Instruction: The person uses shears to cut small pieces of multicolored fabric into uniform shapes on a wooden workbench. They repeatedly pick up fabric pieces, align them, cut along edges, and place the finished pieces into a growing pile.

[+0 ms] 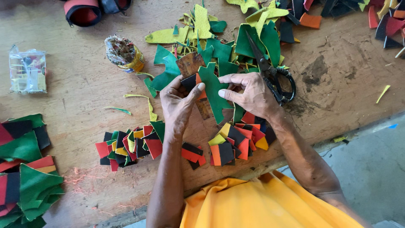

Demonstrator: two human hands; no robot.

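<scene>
From the head view, at frame centre, the left hand pinches a small black-and-orange piece between thumb and fingers, while the right hand closes its thumb and fingertips on a jagged green offcut; both are lifted just above the wooden counter. Black scissors lie unused just beside the right hand. Below the hands, stacks of finished small patches lie sorted; a large heap of green and yellow scraps at upper centre looks unprocessed.
</scene>
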